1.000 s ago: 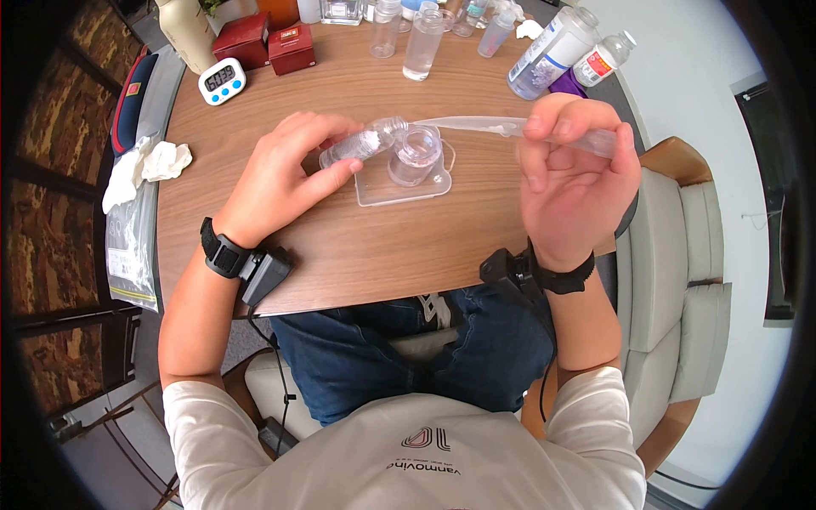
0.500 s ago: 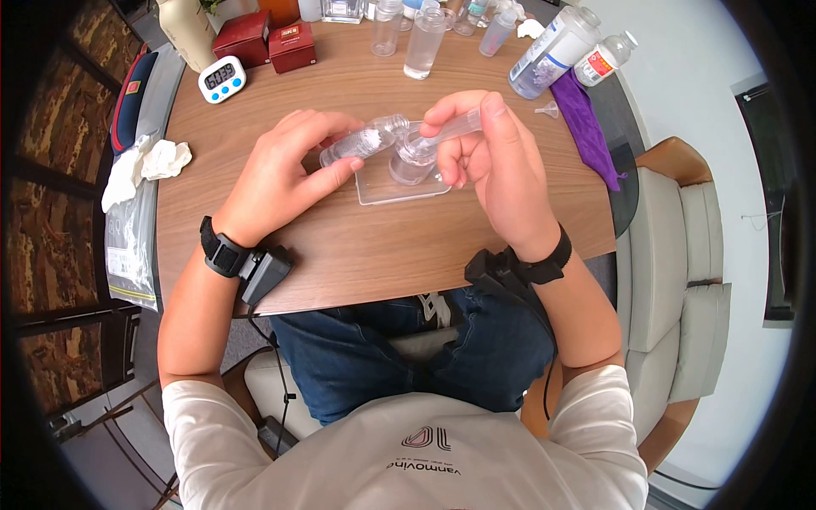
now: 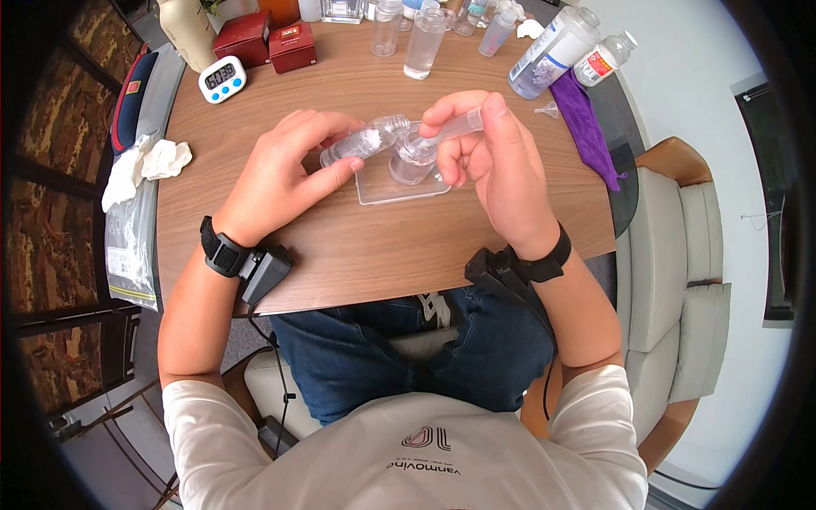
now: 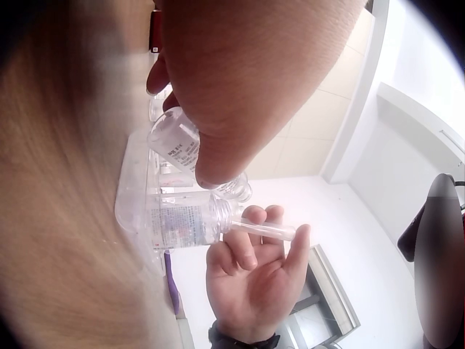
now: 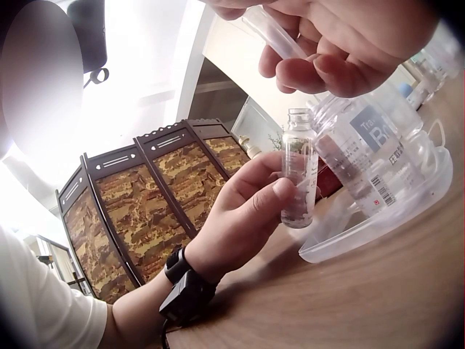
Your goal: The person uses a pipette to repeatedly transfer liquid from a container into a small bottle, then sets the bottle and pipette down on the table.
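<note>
My left hand (image 3: 285, 166) grips a small clear bottle (image 3: 359, 146) with whitish contents, tilted so its open neck leans toward a clear wide-mouthed jar (image 3: 410, 170). The jar stands upright on a shallow clear plastic tray (image 3: 391, 199) and has a printed label (image 5: 374, 127). Between thumb and fingers, my right hand (image 3: 512, 178) holds a clear plastic dropper (image 3: 461, 126). In the left wrist view, the dropper (image 4: 265, 230) slants down into the jar's mouth. The right fingers overlap the tray's far right corner in the head view.
Beyond the tray stand a clear bottle of liquid (image 3: 422, 51), a white timer (image 3: 223, 81) and dark red boxes (image 3: 291, 48). To the right are a large labelled bottle (image 3: 552, 55), a small funnel (image 3: 548, 110) and a purple cloth (image 3: 588, 136). Crumpled tissue (image 3: 166, 159) lies left.
My right hand has come leftward from the table's right side, bringing the dropper over and into the jar. The left hand and its small bottle have stayed put. Little differs over the last half second.
</note>
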### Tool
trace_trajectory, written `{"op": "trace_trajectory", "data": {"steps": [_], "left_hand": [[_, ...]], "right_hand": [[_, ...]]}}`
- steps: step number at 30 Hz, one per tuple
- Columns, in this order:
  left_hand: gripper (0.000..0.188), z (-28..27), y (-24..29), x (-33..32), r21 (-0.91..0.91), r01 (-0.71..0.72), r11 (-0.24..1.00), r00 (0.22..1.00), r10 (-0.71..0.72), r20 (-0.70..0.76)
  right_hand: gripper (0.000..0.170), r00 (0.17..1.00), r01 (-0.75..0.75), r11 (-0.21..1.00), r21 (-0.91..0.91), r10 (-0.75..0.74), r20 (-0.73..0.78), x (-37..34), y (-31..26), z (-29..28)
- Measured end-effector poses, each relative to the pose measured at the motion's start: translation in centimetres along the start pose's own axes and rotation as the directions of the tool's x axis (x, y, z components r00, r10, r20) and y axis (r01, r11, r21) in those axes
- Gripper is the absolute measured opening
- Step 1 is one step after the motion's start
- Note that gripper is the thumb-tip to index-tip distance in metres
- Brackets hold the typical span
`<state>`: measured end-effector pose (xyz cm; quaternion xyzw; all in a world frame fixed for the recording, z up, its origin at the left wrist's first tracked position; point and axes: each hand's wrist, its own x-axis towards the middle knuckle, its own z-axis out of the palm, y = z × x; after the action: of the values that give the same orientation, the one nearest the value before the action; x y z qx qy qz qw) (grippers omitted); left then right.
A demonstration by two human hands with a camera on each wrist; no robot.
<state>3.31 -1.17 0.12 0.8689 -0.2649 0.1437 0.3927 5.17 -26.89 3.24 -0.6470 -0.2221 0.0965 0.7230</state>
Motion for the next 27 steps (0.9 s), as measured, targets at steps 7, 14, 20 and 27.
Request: {"op": "trace_trajectory", "data": {"steps": [7, 14, 20, 27], "left_hand": [[0.035, 0.0, 0.0, 0.0, 0.0, 0.006, 1.0, 1.0, -0.006, 0.005], [0.035, 0.0, 0.2, 0.1, 0.011, 0.004, 1.0, 1.0, -0.004, -0.001], [0.034, 0.0, 0.0, -0.1, -0.011, 0.02, 1.0, 1.0, -0.019, 0.011], [0.032, 0.1, 0.1, 0.0, -0.016, -0.001, 1.0, 1.0, 0.002, 0.006]], "right_hand": [[0.05, 1.0, -0.007, 1.0, 0.022, 0.007, -0.006, 0.1, -0.1, 0.1], [0.043, 0.997, 0.067, 0.998, 0.019, -0.066, -0.038, -0.2, -0.8, -0.5], [0.046, 0.937, 0.346, 0.918, 0.196, -0.326, -0.129, -1.3, -3.1, -3.0], [0.048, 0.937, 0.349, 0.881, 0.321, -0.337, -0.094, -1.1, -2.7, -2.7]]}}
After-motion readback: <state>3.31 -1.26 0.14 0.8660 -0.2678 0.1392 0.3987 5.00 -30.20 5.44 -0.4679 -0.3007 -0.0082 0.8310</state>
